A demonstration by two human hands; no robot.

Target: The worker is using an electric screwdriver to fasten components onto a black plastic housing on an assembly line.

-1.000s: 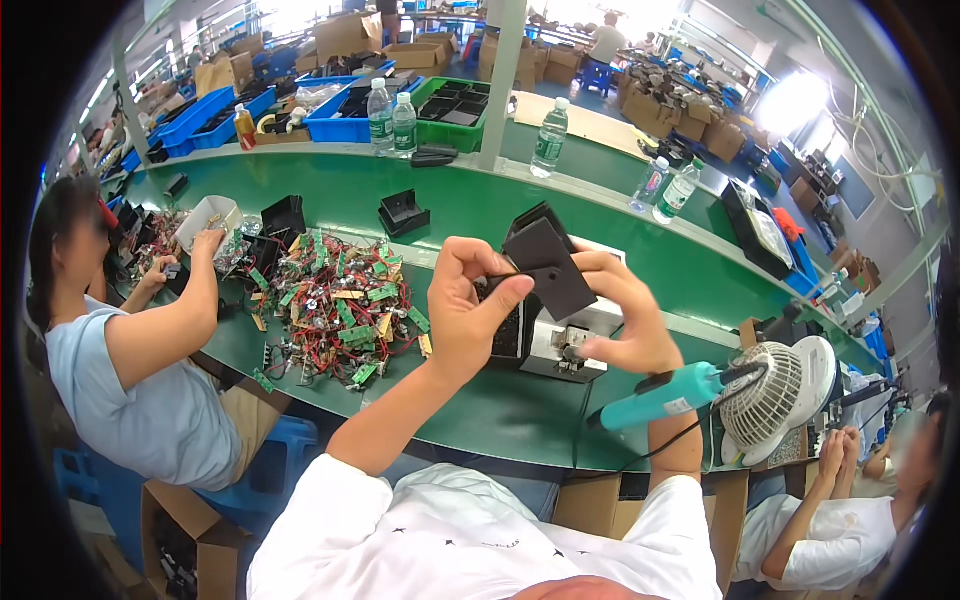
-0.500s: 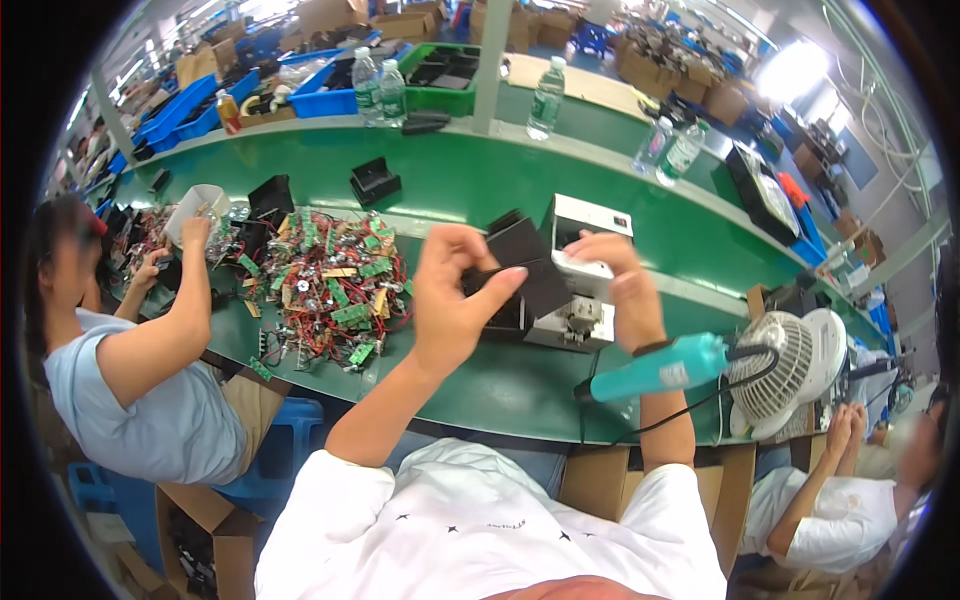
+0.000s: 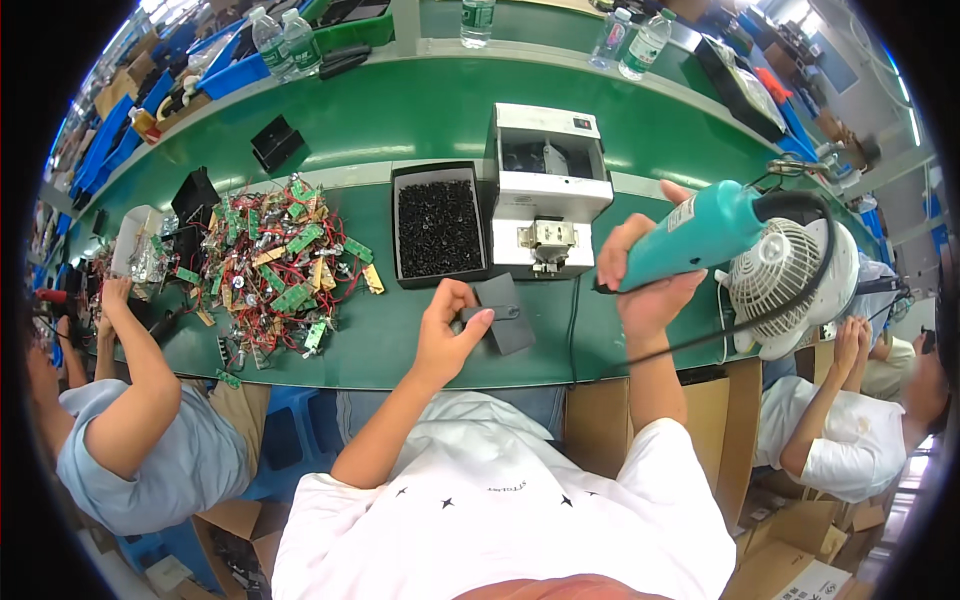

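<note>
Pinching the left edge of a dark flat plastic part with my left hand, thumb over the top, fingers curled in close. Part sits just right of that hand, low over the green bench; can't tell if it touches the surface. My right hand is wrapped around a teal handheld driver, its tip aimed left, above and right of the part and apart from it. So the part lies between my hands, nearer the left one. Behind the part: open box of small black screws, and to its right a white machine. Heap of wired circuit boards left of my left hand, well apart from the part. Pale desk fan right of my right hand, beside the driver's black cable.
</note>
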